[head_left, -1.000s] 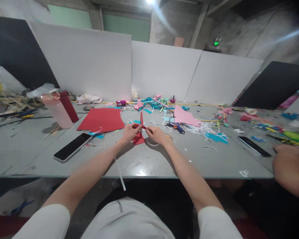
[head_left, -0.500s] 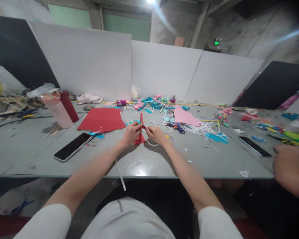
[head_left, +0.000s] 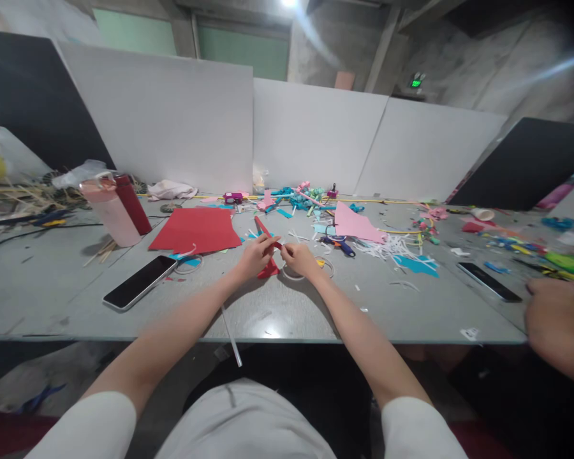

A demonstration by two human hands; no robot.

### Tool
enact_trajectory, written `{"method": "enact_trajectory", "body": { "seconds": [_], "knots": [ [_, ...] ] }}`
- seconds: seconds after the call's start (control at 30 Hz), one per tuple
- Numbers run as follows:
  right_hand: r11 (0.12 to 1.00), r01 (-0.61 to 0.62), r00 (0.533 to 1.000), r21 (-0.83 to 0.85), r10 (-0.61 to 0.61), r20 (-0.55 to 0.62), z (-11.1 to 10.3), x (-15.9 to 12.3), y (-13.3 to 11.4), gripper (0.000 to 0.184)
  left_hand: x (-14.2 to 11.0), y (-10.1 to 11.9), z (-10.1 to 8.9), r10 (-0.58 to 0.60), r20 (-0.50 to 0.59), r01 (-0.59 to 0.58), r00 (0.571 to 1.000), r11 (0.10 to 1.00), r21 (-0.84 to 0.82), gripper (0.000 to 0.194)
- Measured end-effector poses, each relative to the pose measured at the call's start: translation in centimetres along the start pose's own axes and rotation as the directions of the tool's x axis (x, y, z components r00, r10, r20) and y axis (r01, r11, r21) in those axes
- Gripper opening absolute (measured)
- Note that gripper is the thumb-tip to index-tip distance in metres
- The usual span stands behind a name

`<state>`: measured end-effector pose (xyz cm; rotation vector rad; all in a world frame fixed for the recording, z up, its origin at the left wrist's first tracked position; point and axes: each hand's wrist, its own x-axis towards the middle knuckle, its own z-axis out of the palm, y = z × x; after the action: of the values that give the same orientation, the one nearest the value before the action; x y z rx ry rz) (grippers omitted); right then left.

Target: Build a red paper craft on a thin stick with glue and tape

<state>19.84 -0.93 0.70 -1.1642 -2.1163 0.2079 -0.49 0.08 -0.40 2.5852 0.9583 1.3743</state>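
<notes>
Between my hands, just above the table, is a narrow red strip (head_left: 262, 225), which looks like paper or foam sheet. My left hand (head_left: 254, 260) is closed on it, and one end sticks out past my fingers to the upper left. My right hand (head_left: 298, 258) pinches the strip's other end, close beside the left fingertips. Another red piece (head_left: 268, 270) lies below on the table, partly hidden by my left hand. A roll of tape (head_left: 294, 275) shows in part under my right hand. To the left lies a large red sheet (head_left: 198, 228).
A phone (head_left: 141, 282) and a pink bottle (head_left: 110, 211) stand at the left. A glue gun (head_left: 340, 245), a pink sheet (head_left: 356, 223) and white paper shreds (head_left: 392, 250) lie right of centre. Another person's hand (head_left: 557, 306) is at the far right, near a second phone (head_left: 488, 281).
The free end of the red strip has swung to the left, from nearly upright to slanting. My left hand has turned slightly; my right hand has stayed about in place.
</notes>
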Motion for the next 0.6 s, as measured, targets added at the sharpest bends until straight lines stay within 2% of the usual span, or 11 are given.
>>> {"method": "enact_trajectory", "body": {
  "seconds": [0.17, 0.23, 0.3, 0.4, 0.5, 0.6],
  "knots": [
    [0.999, -0.011, 1.0, 0.041, 0.01, 0.019, -0.4, -0.05, 0.02, 0.044, 0.18, -0.28, 0.29, 0.01, -0.01, -0.011, 1.0, 0.996, -0.087, 0.048],
    [0.992, -0.025, 0.999, 0.122, 0.021, 0.034, -0.53, -0.03, -0.04, 0.049, 0.24, -0.33, 0.32, 0.023, -0.016, -0.025, 1.0, 0.994, -0.105, 0.048],
    [0.945, -0.087, 0.995, 0.315, 0.067, 0.074, -0.55, 0.04, -0.11, 0.053, 0.28, -0.36, 0.32, 0.04, -0.01, -0.041, 0.999, 0.993, -0.11, 0.051],
    [0.802, -0.202, 0.976, 0.562, 0.12, 0.18, -0.3, 0.21, -0.25, 0.053, 0.32, -0.29, 0.34, 0.046, 0.002, -0.046, 0.999, 0.995, -0.09, 0.064],
    [0.754, -0.239, 0.963, 0.612, 0.103, 0.249, 0.04, 0.34, -0.45, 0.05, 0.37, 0.0, 0.35, 0.045, 0.024, -0.043, 0.999, 0.995, -0.085, 0.072],
    [0.731, -0.252, 0.956, 0.634, 0.085, 0.282, 0.19, 0.35, -0.58, 0.048, 0.42, 0.46, 0.21, 0.026, 0.078, -0.018, 0.997, 0.994, -0.11, 0.07]
  ]
}}
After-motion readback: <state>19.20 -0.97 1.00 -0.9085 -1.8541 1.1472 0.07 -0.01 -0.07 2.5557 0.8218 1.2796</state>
